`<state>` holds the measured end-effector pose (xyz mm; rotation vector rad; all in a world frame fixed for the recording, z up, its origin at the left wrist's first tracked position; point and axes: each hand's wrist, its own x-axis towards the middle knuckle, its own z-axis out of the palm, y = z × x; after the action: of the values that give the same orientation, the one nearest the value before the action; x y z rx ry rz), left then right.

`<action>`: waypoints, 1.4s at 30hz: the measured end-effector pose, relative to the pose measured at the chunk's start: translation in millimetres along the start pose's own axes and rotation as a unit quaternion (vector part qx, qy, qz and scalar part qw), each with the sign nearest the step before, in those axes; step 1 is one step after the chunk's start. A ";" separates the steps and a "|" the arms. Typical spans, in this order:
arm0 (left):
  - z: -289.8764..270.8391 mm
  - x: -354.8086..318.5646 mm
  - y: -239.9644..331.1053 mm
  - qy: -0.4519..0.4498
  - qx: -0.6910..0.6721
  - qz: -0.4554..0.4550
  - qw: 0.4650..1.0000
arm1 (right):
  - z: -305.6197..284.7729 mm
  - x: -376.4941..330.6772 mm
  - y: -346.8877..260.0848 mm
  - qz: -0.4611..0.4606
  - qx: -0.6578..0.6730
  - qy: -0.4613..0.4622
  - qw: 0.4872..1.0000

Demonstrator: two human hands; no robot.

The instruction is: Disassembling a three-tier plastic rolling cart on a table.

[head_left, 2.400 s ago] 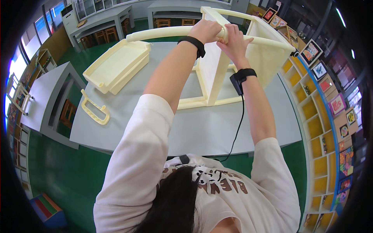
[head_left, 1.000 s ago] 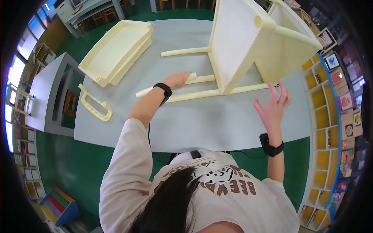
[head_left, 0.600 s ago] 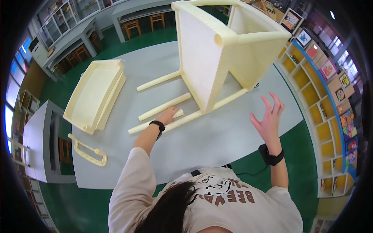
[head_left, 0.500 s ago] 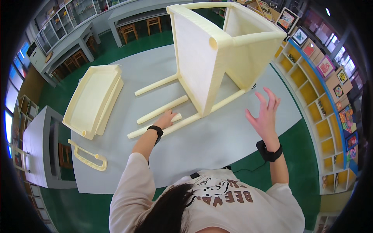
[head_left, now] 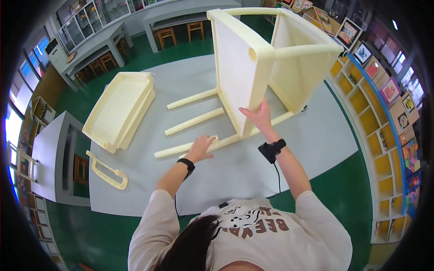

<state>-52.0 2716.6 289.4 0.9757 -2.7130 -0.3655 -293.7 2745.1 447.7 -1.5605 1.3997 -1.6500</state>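
Note:
A cream plastic shelf rack (head_left: pixel 242 67) lies on its side on the grey table, its two trays joined by round tubes. My right hand (head_left: pixel 260 118) grips the lower near edge of its left tray, thumb on the flat face; some fingers are hidden. Fingers spread, my left hand (head_left: pixel 201 149) is over the near end of a loose tube (head_left: pixel 174 150), beside the rack's nearest tube; whether it touches either I cannot tell. A second loose tube (head_left: pixel 194 121) lies farther back. More tube ends (head_left: pixel 192 98) stick out leftward from the rack.
Stacked cream trays (head_left: pixel 118 108) lie at the left of the grey table (head_left: pixel 235 180), with a cream U-shaped handle (head_left: pixel 108 174) nearer me. A cable (head_left: pixel 278 178) hangs from my right wrist device. Yellow-backed shelves (head_left: pixel 361 117) stand at the right, a grey side table (head_left: pixel 49 158) at the left.
My right hand has come left from the air onto the rack's tray edge. My left hand has loosened from the loose tube and spread its fingers. The whole view has shifted slightly.

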 end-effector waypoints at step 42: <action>17.2 -33.3 50.7 -0.044 0.048 -0.212 0.975 | -174.7 6.9 235.4 -0.177 -0.463 -0.364 0.789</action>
<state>-62.0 2778.6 284.5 1.6081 -2.6018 -0.3592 -526.7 2712.7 272.8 -2.7198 1.5506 -0.2276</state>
